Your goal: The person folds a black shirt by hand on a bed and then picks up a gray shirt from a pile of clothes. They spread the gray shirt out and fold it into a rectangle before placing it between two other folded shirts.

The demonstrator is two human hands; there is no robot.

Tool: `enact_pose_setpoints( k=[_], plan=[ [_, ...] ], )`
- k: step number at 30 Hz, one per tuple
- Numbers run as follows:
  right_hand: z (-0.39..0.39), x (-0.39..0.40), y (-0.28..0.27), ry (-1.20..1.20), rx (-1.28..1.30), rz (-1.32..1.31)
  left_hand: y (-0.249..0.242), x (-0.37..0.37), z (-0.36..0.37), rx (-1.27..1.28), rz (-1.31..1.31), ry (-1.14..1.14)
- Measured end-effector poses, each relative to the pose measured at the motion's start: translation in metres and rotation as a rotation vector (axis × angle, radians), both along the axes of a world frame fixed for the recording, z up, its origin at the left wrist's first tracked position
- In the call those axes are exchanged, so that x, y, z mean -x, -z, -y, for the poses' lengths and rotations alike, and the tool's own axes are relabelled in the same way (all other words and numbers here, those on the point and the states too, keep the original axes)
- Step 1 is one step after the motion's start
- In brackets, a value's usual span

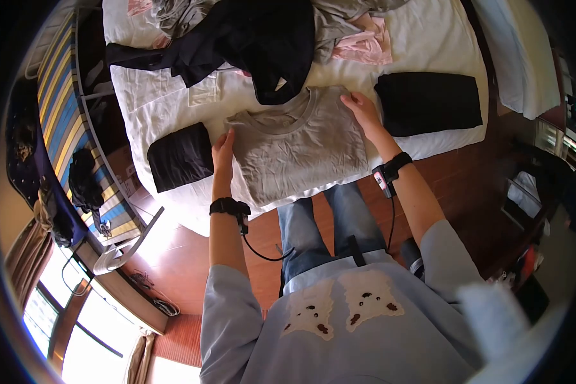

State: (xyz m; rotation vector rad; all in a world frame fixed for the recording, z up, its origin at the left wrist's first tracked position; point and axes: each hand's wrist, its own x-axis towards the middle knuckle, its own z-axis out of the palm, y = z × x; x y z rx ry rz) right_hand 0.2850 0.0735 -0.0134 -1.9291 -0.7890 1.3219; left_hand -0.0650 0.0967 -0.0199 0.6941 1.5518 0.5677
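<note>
A grey T-shirt [301, 153], folded into a wide block with its round neckline at the far side, lies in front of me at the bed's near edge. My left hand [223, 152] is closed at the shirt's left edge, its fingers partly hidden. At the upper right corner, my right hand [361, 112] grips the cloth between thumb and fingers. Just left of my left hand is a small folded black garment [180, 157]. Beyond my right hand lies a larger folded black garment [429, 104].
The white-covered bed [448, 38] carries a heap with a black garment [256, 38], grey cloth and a pink garment [368, 43]. A striped ironing board [61, 83] with dark cloth stands left. White bedding [521, 57] is at the right, and wooden floor [429, 173] shows below.
</note>
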Motion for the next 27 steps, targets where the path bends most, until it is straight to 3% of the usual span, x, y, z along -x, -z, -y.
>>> enact_pose_setpoints(
  k=[3,7,10,11,14,18,21,24,27],
  plan=[
    [-0.001,-0.001,0.005,0.0,-0.023,0.155,-0.006,-0.001,-0.001,-0.033,-0.158,0.044],
    [0.0,-0.001,0.004,0.121,-0.105,0.066,-0.016,-0.011,0.006,-0.117,-0.45,0.072],
    [0.003,0.001,-0.004,0.043,0.026,0.133,-0.011,-0.023,0.009,-0.256,-0.449,-0.134],
    [0.003,0.002,-0.008,0.001,0.096,0.181,-0.009,-0.026,0.009,-0.323,-0.341,-0.213],
    [0.003,0.004,-0.006,-0.009,0.143,0.166,0.004,-0.02,0.004,-0.241,-0.497,0.023],
    [0.006,-0.001,-0.009,0.059,0.11,-0.09,0.015,-0.02,-0.009,-0.249,-0.271,-0.057],
    [0.01,-0.003,0.003,0.197,-0.061,-0.218,-0.025,-0.035,-0.018,-0.265,-0.063,-0.141],
    [0.01,-0.001,0.0,0.166,0.004,-0.241,-0.023,-0.034,-0.022,-0.249,-0.07,-0.057],
    [0.002,0.005,-0.006,0.192,-0.026,-0.128,-0.044,-0.042,-0.032,-0.12,-0.328,0.129]
  ],
)
